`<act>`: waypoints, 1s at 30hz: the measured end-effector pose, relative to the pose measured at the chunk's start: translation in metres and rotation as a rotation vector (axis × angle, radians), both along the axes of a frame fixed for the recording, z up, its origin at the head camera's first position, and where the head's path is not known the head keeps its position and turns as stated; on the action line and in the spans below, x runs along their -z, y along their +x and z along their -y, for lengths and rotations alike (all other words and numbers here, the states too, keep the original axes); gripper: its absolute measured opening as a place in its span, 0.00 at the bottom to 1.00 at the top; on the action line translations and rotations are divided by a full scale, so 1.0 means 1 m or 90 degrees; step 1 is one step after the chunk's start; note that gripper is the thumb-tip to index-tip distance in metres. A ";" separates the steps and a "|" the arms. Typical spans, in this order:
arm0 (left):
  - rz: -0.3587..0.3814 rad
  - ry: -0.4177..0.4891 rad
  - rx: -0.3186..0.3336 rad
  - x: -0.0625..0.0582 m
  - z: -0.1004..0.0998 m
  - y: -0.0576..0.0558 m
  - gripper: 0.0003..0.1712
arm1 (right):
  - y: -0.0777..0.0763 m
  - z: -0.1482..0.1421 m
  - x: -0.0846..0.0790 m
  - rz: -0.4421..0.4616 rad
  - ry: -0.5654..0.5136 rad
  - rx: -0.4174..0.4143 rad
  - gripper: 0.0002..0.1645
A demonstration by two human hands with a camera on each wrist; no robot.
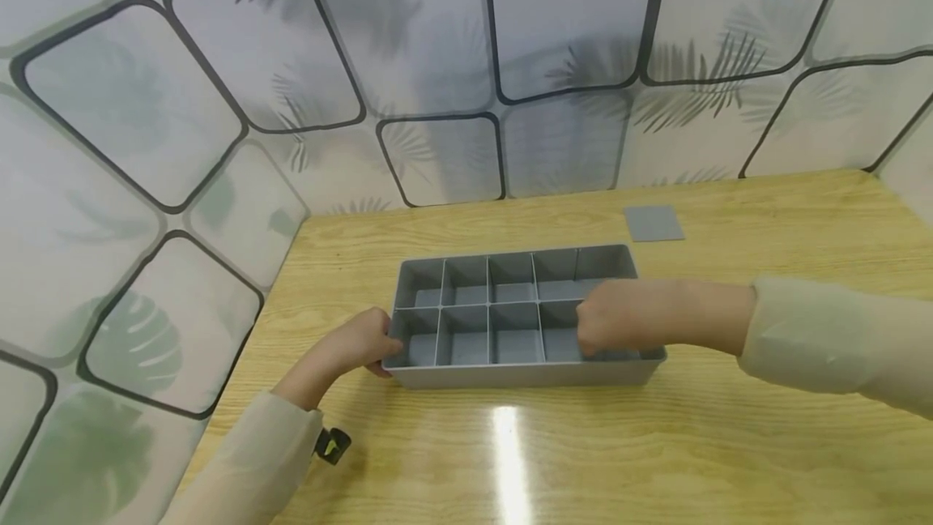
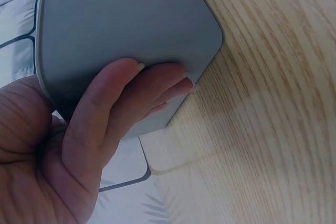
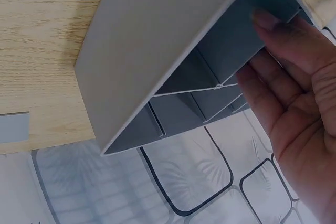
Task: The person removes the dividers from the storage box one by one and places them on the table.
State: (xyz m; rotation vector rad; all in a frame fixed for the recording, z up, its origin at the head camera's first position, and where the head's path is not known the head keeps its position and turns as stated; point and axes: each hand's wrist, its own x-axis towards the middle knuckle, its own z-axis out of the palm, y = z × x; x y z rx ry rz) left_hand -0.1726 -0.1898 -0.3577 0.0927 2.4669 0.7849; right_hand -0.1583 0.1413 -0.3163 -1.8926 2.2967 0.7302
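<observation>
A long grey divided box stands on the wooden table, split into several compartments in two rows. At its left end, my left hand grips the end wall; the left wrist view shows the fingers against the outside of that wall. Over the right front compartment is my right hand, its fingers hidden from the head view. In the right wrist view, the thumb and fingers lie on opposite sides of a thin cross divider and pinch it. No contents show in the visible compartments.
A flat grey square panel lies on the table behind the box's right end. Patterned fabric walls enclose the back and left of the table. A small black object sits at the left sleeve's wrist.
</observation>
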 end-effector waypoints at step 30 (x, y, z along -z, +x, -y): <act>-0.002 -0.003 -0.008 0.002 0.000 0.000 0.06 | -0.003 -0.006 0.008 -0.138 -0.054 -0.100 0.24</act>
